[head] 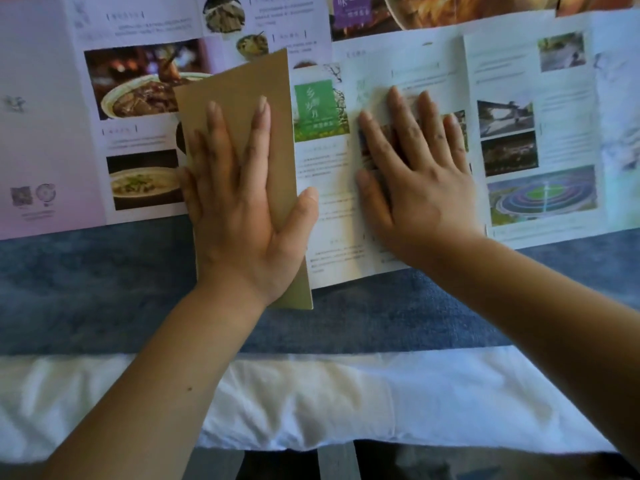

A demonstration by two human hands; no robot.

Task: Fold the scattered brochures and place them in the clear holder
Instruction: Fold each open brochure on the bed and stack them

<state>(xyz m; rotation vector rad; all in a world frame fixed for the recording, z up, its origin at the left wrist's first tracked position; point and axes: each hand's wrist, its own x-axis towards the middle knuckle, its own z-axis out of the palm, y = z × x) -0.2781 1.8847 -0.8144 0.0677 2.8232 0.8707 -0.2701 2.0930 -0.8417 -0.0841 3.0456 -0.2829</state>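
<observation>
A green-and-white brochure (519, 140) with landscape photos lies unfolded in the middle and right. Its left panel is folded over, showing a plain brown back (242, 98). My left hand (239, 202) presses flat on that brown panel, fingers spread. My right hand (415, 174) lies flat on the brochure's middle panel, fingers spread, beside the fold. A pink-and-white food brochure (69, 116) lies open at the left, partly under the brown panel. The clear holder is not in view.
Another brochure with a purple label and a food photo (381, 15) lies at the top. All rest on a blue cloth surface (104, 289). A white fabric (311, 393) runs along the near edge.
</observation>
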